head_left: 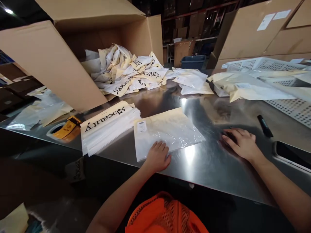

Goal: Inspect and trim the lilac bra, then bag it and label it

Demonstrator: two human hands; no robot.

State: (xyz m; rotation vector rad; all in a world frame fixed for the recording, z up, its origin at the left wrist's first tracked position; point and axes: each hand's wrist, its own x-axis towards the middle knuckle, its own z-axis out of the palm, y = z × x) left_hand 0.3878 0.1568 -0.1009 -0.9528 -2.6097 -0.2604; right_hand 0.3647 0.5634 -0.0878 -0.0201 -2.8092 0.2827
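A flat clear plastic bag (167,132), with a cream upper part and a small barcode label near its left corner, lies on the metal table in front of me. My left hand (158,157) rests on its lower edge, fingers laid on the plastic and not wrapped round it. To the right, apart from the bag, my right hand (241,142) touches the bare tabletop with fingers stretched out and nothing in them. Left of the bag is a stack of flat bags (109,126) printed "beauty" in black.
A large open carton (63,64) on its side holds a heap of packed bags (131,71). A yellow tape dispenser (68,127) sits left. More bags (191,79) lie behind. At right are white perforated baskets (291,110), a black marker (264,126) and a phone (293,155).
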